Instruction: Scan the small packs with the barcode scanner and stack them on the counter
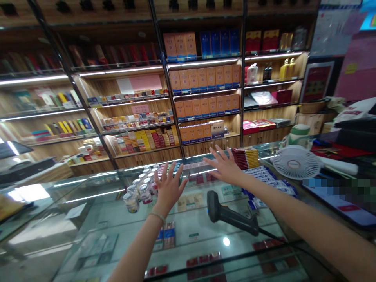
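Fingers spread, my left hand (168,188) is over the glass counter (123,235), beside a group of small lidded jars (145,192). It holds nothing. My right hand (225,167) is stretched out with its fingers apart, close to a stack of red and yellow packs (245,158), and is likewise without anything in it. Blue and white packets (268,180) lie partly behind my right forearm. Between my arms, a dark handheld barcode scanner (232,216) rests on the glass, its cable running to the lower right.
A white fan (296,162) and a green-lidded container (299,135) stand on the right, near a large phone-like screen (346,203). Boxed goods show under the glass. Across from me are tall shelves with orange boxes (205,78) and many small packs (147,141).
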